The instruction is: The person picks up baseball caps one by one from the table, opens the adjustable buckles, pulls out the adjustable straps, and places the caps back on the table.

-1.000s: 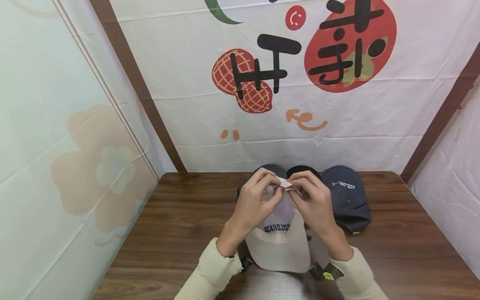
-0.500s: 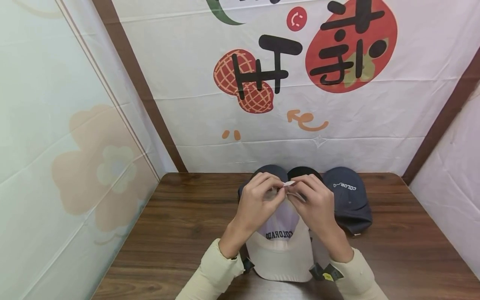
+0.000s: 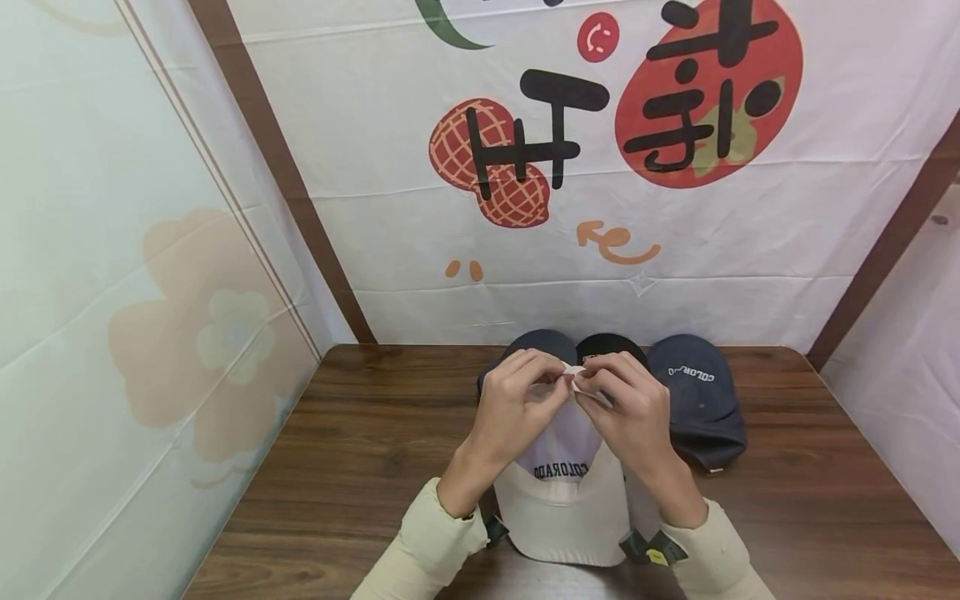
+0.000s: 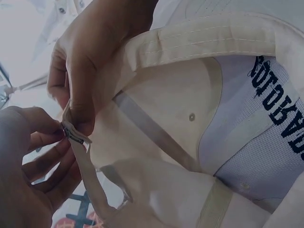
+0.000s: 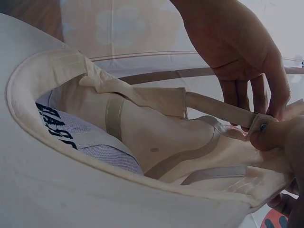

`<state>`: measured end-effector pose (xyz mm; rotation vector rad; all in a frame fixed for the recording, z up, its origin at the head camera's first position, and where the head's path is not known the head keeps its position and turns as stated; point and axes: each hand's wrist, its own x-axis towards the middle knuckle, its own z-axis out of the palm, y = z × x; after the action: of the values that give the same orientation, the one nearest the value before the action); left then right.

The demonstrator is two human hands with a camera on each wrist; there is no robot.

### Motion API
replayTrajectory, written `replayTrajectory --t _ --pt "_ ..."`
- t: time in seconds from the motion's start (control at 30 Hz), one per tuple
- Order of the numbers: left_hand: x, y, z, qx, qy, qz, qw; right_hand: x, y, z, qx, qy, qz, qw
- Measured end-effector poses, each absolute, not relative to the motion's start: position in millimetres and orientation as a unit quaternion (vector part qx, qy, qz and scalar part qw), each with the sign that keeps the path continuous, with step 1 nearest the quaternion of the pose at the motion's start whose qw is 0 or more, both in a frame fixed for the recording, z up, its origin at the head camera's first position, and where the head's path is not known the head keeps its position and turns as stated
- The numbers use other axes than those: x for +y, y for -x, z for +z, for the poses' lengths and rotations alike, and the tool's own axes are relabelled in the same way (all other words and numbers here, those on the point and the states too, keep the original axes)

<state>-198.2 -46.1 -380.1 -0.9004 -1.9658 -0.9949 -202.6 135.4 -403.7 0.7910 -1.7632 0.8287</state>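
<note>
A cream baseball cap [image 3: 562, 533] with a lilac mesh panel lettered COLORADO is held up, its inside facing me. At its back edge, my left hand [image 3: 517, 408] and right hand [image 3: 630, 408] meet and pinch the cream strap [image 3: 573, 371]. In the left wrist view, the fingertips of my left hand [image 4: 33, 166] hold a small metal buckle [image 4: 73, 135], with my right hand [image 4: 99, 47] touching the strap beside it. The right wrist view shows the narrow strap [image 5: 221, 105] stretched between cap and fingers. Fingers partly cover the buckle.
Behind the hands on the brown wooden table [image 3: 360, 467] lie a dark blue cap [image 3: 543, 340], a black cap [image 3: 611, 342] and another dark blue cap [image 3: 693, 400] lettered COLORADO. A printed white cloth [image 3: 397, 208] hangs behind the table.
The cream cap's brim has dropped slightly toward me. Both hands have shifted a little down and right in the head view, still pinching the strap.
</note>
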Motion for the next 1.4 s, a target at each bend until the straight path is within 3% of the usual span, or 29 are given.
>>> replayTrajectory --t 0.17,0.4,1.17,1.4 --pt "-48.2 199.1 -380.1 -0.754 0.345 -0.425 0.362 135.5 201.9 -404.1 -0.720 -0.329 0.358 0.495" --pt "-53.3 198.7 -377.7 -0.740 0.309 -0.515 0.303 136.1 200.4 -402.6 -0.708 -0.330 0.387 0.490" --pt "-67.7 196.8 -387.3 -0.796 0.379 -0.408 0.239 137.1 199.9 -408.6 -0.713 -0.318 0.419 0.463" --pt "-64.6 199.6 -390.1 -0.784 0.390 -0.401 0.269 137.7 196.4 -410.3 -0.752 -0.287 0.407 0.431"
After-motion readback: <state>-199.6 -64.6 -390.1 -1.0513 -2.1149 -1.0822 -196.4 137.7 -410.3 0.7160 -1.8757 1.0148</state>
